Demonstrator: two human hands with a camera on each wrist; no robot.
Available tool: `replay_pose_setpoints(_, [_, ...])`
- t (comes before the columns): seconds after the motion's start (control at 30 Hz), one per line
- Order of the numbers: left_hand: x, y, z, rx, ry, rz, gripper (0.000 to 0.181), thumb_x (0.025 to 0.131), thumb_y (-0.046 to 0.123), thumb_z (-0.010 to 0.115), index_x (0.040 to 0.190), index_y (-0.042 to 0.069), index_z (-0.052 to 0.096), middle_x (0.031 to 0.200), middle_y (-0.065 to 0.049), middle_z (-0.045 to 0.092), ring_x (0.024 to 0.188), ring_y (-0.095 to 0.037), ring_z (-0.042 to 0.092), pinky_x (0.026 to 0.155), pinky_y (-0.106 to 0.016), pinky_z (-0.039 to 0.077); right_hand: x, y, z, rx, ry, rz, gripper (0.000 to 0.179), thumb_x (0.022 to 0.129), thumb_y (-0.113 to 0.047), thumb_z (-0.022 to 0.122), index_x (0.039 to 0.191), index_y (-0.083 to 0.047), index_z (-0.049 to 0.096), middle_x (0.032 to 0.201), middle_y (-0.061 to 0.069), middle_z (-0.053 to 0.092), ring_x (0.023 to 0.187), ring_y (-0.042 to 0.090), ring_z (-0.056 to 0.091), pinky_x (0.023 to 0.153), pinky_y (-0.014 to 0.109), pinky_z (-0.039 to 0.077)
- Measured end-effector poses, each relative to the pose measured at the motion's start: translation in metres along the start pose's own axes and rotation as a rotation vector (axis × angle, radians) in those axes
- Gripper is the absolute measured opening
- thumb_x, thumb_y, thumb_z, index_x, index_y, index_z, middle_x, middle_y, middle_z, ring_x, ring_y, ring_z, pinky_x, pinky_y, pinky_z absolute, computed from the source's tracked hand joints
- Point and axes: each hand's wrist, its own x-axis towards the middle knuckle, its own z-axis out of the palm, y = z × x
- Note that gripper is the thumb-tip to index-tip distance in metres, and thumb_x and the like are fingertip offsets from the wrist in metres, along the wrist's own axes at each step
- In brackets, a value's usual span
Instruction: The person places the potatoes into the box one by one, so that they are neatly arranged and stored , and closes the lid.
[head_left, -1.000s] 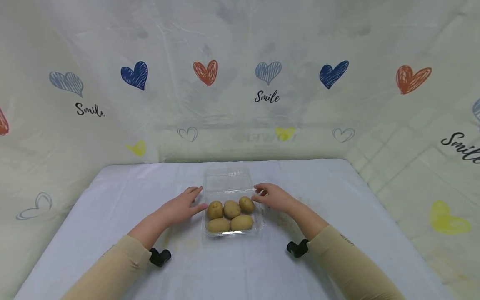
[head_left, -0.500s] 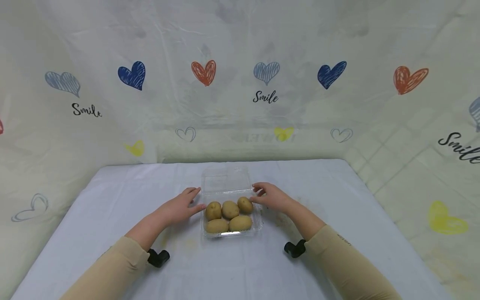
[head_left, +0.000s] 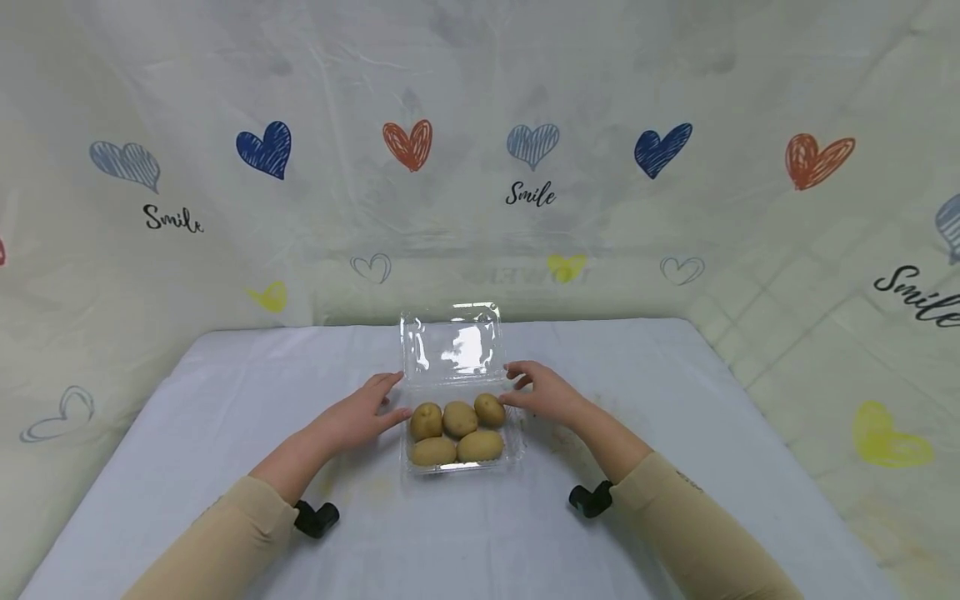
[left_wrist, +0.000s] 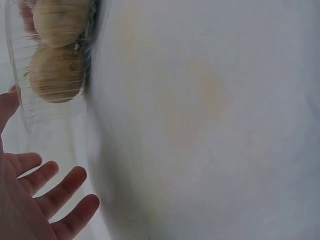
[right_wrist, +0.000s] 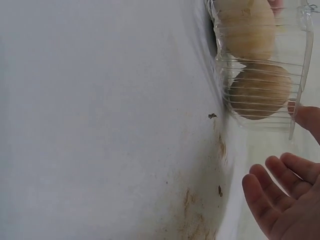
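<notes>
A hinged clear plastic box sits mid-table in the head view, with several potatoes in its base. Its transparent lid stands raised at the far side, catching bright reflections. My left hand is at the box's left side, thumb tip right at the rim and the other fingers spread. On the right side, my right hand has its thumb at the rim too, its fingers loosely bent beside the box. Both wrist views show the ribbed side walls with potatoes behind them.
A white cloth covers the table, with brown dirt smears near the box's right side. A pale sheet printed with hearts hangs behind the table. Black wrist cameras sit at both sleeves.
The lid has tilted up from lying back to standing more upright. Both hands have stayed at the box's sides, and the potatoes have not moved within the base.
</notes>
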Motion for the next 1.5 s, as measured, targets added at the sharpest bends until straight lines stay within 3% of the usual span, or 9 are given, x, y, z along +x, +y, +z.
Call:
replay_pose_setpoints(0.23, [0.0,0.0,0.001,-0.009,0.034,-0.029,0.084,0.094,0.057,0.059,0.158,0.017,0.024,0.157,-0.008,0.033,0.126,-0.025,0.053,0.1,-0.05,0.045,-0.003,-0.004,-0.001,-0.026,0.049,-0.002,0.062,0.092,-0.029,0.073,0.143,-0.005,0.049,0.132,0.014,0.059,0.118,0.028,0.057,0.092,0.045,0.051])
replay_pose_setpoints(0.57, [-0.013,0.004,0.004,-0.02,0.106,0.004,0.073,0.094,0.053,0.063,0.152,0.019,0.035,0.155,-0.003,0.034,0.122,-0.022,0.056,0.096,-0.048,0.049,-0.017,-0.002,-0.009,-0.026,0.055,-0.06,0.05,0.094,-0.028,0.07,0.137,-0.006,0.055,0.129,0.014,0.06,0.116,0.028,0.058,0.093,0.045,0.05])
replay_pose_setpoints(0.8, [-0.026,0.005,0.007,-0.025,0.103,0.05,0.074,0.092,0.056,0.063,0.152,0.02,0.037,0.153,0.003,0.037,0.122,-0.017,0.056,0.093,-0.045,0.05,-0.028,0.005,-0.011,-0.055,0.021,-0.092,0.05,0.095,-0.028,0.069,0.136,-0.003,0.056,0.127,0.013,0.061,0.114,0.028,0.059,0.093,0.044,0.051])
replay_pose_setpoints(1.1, [-0.041,0.012,0.004,-0.016,0.073,0.076,0.083,0.089,0.057,0.067,0.156,0.025,0.03,0.156,0.006,0.033,0.126,-0.015,0.052,0.097,-0.046,0.047,-0.045,0.008,-0.016,-0.057,-0.025,-0.129,0.049,0.097,-0.029,0.066,0.143,-0.015,0.054,0.13,0.007,0.06,0.115,0.024,0.057,0.092,0.042,0.05])
replay_pose_setpoints(1.27, [-0.049,0.017,0.003,0.0,0.07,0.077,0.084,0.089,0.059,0.065,0.157,0.027,0.028,0.157,0.006,0.031,0.127,-0.015,0.051,0.098,-0.046,0.046,-0.051,0.009,-0.02,-0.023,-0.07,-0.115,0.059,0.092,-0.035,0.072,0.145,-0.021,0.051,0.134,0.006,0.056,0.118,0.026,0.054,0.091,0.039,0.051])
replay_pose_setpoints(1.5, [-0.056,0.018,0.005,0.029,0.053,0.066,0.084,0.09,0.064,0.059,0.158,0.028,0.024,0.158,0.005,0.029,0.128,-0.017,0.051,0.097,-0.048,0.047,-0.056,0.011,-0.024,0.021,-0.166,-0.145,0.077,0.085,-0.035,0.08,0.151,-0.023,0.042,0.145,0.006,0.047,0.128,0.03,0.047,0.099,0.049,0.046])
